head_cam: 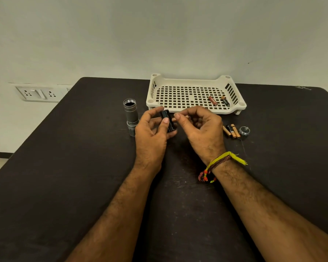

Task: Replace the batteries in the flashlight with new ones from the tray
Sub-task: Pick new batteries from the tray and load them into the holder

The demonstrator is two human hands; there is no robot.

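The grey flashlight body [131,115] stands upright on the dark table with its threaded end open. My left hand [151,129] grips a black battery holder [168,121] between thumb and fingers. My right hand [201,127] pinches a copper-ended battery [187,117] right beside the holder. The white perforated tray [193,80] holds a red battery [213,100] and a black-and-copper battery [225,101]. Three batteries [232,131] lie on the table to the right, next to the round flashlight cap [244,131].
The dark table [83,167] runs up to a white wall. A wall socket panel [39,93] sits at the left, beyond the table edge. A thread bracelet [218,163] circles my right wrist.
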